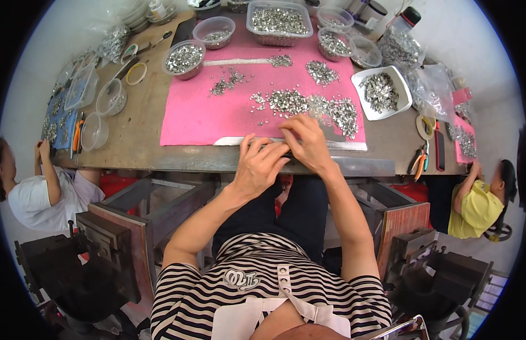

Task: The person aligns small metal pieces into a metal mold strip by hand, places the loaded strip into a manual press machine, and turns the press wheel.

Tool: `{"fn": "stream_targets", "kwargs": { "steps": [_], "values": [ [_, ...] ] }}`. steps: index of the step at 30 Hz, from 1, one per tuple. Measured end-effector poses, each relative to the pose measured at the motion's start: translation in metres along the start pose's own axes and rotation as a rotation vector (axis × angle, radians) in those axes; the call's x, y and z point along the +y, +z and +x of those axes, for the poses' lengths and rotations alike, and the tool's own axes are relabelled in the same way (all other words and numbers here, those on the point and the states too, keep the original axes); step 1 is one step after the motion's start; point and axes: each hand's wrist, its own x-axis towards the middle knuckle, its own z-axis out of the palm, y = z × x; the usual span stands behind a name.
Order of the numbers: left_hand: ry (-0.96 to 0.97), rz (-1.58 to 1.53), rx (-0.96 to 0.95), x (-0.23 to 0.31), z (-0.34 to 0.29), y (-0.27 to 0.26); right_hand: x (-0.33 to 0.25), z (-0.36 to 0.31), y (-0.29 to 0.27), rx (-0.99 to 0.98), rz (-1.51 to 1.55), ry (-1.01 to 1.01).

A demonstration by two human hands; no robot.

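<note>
Working at fingertip scale, apparently: left hand [259, 162] and right hand [308, 144] meet at pink mat's [186, 116] 6 o'clock edge, both narrow; anything pinched, cannot tell. Silvery pieces [288, 101] heaped at their 12. Next move likely calls for light, precise pinching.

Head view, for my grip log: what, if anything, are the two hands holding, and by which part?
Cannot be told: the left hand and right hand are close together near the pink mat; anything pinched is hidden or too small.
</note>
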Motion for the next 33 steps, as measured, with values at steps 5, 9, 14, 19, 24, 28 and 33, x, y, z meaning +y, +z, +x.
{"fn": "stream_targets", "kwargs": {
  "steps": [5, 9, 14, 19, 24, 28, 33],
  "values": [
    [-0.146, 0.045, 0.029, -0.042, 0.012, -0.025, 0.013, 0.031, 0.032, -0.213, -0.075, -0.089],
    [-0.173, 0.079, 0.008, -0.068, 0.027, -0.029, 0.015, 0.033, 0.044, -0.261, -0.148, -0.143],
    [-0.172, 0.076, -0.056, -0.070, 0.032, -0.027, 0.010, 0.027, 0.019, -0.240, -0.151, -0.119],
    [-0.092, 0.094, -0.074, -0.067, 0.038, -0.016, 0.013, 0.016, -0.013, -0.290, -0.216, -0.043],
    [-0.071, 0.178, -0.101, -0.065, 0.043, -0.007, 0.018, 0.011, -0.014, -0.322, -0.186, -0.020],
    [-0.151, 0.073, -0.149, -0.066, 0.040, -0.013, 0.023, 0.010, -0.014, -0.340, -0.121, -0.021],
    [-0.185, 0.055, -0.131, -0.066, 0.035, -0.012, 0.024, 0.015, -0.014, -0.408, -0.161, -0.114]
  ]
}}
